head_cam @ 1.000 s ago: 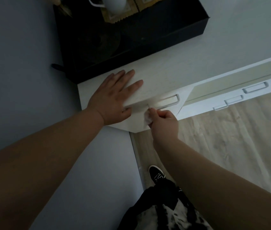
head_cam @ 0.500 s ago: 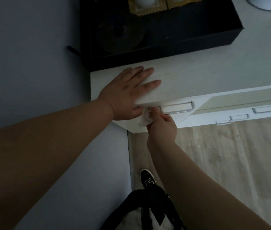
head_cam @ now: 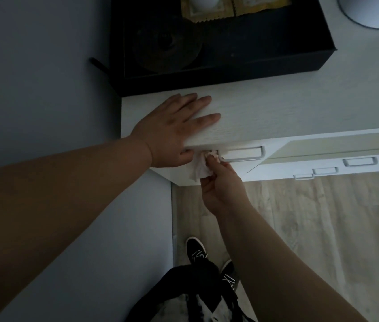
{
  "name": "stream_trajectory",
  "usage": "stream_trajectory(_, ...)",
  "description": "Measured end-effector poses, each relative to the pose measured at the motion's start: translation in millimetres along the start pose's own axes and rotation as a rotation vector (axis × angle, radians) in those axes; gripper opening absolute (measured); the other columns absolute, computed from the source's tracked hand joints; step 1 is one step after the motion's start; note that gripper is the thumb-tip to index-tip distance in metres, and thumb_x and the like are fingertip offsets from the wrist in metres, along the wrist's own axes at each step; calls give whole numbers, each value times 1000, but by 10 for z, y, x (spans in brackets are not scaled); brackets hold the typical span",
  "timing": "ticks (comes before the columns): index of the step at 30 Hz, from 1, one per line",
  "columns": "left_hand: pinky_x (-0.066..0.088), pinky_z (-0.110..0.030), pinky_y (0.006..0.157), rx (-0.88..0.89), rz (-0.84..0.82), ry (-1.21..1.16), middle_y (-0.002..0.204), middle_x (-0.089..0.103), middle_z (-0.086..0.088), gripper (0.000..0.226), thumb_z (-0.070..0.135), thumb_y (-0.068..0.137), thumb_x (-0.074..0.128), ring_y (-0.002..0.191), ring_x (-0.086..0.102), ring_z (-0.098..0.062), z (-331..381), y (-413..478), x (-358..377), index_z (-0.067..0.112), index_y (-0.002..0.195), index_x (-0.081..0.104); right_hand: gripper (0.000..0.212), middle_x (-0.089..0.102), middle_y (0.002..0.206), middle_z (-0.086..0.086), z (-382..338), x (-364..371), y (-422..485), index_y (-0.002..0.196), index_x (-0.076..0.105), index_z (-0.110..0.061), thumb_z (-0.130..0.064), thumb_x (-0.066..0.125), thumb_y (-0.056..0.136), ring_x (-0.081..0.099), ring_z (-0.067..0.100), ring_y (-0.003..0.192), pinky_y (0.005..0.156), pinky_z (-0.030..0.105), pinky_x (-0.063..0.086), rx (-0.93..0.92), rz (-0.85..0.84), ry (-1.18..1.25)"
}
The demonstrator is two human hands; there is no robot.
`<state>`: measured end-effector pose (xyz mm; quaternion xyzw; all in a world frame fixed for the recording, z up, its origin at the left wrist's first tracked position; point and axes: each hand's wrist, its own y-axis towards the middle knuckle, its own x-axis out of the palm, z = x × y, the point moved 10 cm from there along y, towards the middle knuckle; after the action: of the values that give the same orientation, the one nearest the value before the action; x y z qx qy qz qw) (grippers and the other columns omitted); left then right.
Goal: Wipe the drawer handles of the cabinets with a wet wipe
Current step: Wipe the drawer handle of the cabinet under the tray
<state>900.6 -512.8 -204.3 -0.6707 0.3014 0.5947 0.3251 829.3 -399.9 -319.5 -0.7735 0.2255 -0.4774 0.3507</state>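
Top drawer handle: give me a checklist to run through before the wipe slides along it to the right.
1. Wet wipe held in the right hand: ok, pinched in the fingers.
2. Wipe touching the top drawer handle: ok, pressed at its left end.
3. Rest of the handle free of obstruction: ok, the bar to the right is bare.
4. Cabinet steadied: ok, the left hand lies flat on the cabinet top, thumb under the edge.
5. Wipe still damp enough: cannot tell.
6. Lower drawer handles already wiped: cannot tell.
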Motion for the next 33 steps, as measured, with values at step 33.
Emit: stream_trajectory(33, 18, -53, 127, -7, -12, -1, 174, 9, -8, 92, 57, 83, 44, 159, 14, -33, 3, 11, 12, 32, 165, 12, 14, 71, 83, 8, -98, -247, -89, 84, 72, -10, -18, 72, 97, 66, 23, 80, 82, 40, 51, -106, 138, -265)
